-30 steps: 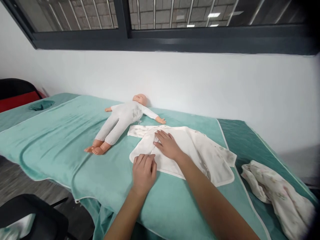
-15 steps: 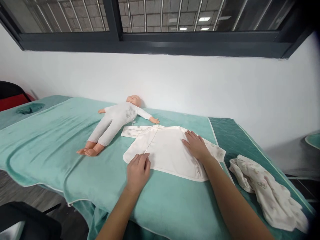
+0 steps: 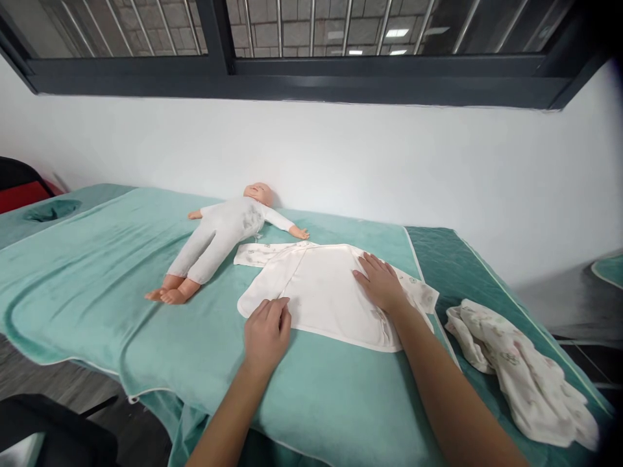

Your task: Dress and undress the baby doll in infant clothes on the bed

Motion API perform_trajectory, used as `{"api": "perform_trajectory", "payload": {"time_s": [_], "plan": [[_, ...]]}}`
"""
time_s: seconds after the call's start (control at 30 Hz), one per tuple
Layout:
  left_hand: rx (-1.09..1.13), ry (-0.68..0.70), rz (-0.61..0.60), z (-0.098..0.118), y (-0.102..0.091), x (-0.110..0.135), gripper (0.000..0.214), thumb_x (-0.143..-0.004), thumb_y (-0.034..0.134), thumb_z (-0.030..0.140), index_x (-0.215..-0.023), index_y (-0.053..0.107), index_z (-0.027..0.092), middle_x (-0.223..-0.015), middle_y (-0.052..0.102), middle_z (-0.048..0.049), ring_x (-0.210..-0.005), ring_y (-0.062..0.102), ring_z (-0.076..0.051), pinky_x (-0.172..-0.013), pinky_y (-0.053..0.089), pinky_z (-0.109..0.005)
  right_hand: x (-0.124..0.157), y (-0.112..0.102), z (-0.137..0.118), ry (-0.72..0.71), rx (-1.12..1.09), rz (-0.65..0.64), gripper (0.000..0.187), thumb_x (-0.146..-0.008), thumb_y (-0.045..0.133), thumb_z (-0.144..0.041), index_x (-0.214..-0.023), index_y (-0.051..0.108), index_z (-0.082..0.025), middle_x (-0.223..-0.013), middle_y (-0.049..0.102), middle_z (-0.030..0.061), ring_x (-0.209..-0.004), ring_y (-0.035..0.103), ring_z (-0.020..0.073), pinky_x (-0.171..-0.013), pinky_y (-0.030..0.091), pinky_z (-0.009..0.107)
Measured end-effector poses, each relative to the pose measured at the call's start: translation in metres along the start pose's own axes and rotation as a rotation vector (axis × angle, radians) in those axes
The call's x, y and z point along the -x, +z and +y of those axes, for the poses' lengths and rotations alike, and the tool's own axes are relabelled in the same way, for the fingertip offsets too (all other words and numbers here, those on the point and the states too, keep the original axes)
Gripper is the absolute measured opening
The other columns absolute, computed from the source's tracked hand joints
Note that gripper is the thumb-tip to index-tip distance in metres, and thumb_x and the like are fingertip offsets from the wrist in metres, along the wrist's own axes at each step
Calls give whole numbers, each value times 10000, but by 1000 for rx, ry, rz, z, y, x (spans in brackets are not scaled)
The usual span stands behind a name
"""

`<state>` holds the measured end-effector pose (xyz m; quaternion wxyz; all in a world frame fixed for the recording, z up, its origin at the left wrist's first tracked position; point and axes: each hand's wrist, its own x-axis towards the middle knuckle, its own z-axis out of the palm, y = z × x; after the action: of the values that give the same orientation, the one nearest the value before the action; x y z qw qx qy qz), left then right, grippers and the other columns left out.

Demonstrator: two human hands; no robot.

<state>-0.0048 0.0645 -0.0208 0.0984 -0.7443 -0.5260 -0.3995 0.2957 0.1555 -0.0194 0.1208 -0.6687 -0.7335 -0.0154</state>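
A white baby shirt point(image 3: 324, 285) lies spread on the green sheet, its patterned sleeves stretched out to both sides. My left hand point(image 3: 267, 331) is closed at the shirt's near-left hem, fingers curled over the edge in a pinch; the fingertips are partly hidden. Flat on the shirt's right side rests my right hand point(image 3: 382, 282), fingers extended and slightly spread. Beyond the left sleeve a baby doll point(image 3: 221, 230) in a white bodysuit lies on its back, head towards the wall and arms out.
A crumpled white patterned cloth garment point(image 3: 520, 376) lies at the right on the darker green cover point(image 3: 438, 253). The green sheet point(image 3: 97, 279) drapes over the bed's near edge. Behind are a white wall point(image 3: 389, 162) and a barred window. A black object point(image 3: 58, 428) stands at lower left.
The view has shifted very slightly. Both hands, the shirt and the doll keep their places relative to each other.
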Motion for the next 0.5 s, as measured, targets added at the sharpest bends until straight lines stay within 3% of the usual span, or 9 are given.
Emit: {"api": "perform_trajectory", "payload": {"time_s": [0.5], "plan": [[4, 12, 4, 1, -1, 0, 176, -921, 492, 110, -1032, 607, 184, -713, 629, -1, -683, 578, -166, -640, 441, -289, 0, 0, 1, 4, -42, 7, 556, -1022, 272, -470, -1476, 429, -192, -1609, 343, 70, -1488, 290, 231, -1197, 234, 472]]}}
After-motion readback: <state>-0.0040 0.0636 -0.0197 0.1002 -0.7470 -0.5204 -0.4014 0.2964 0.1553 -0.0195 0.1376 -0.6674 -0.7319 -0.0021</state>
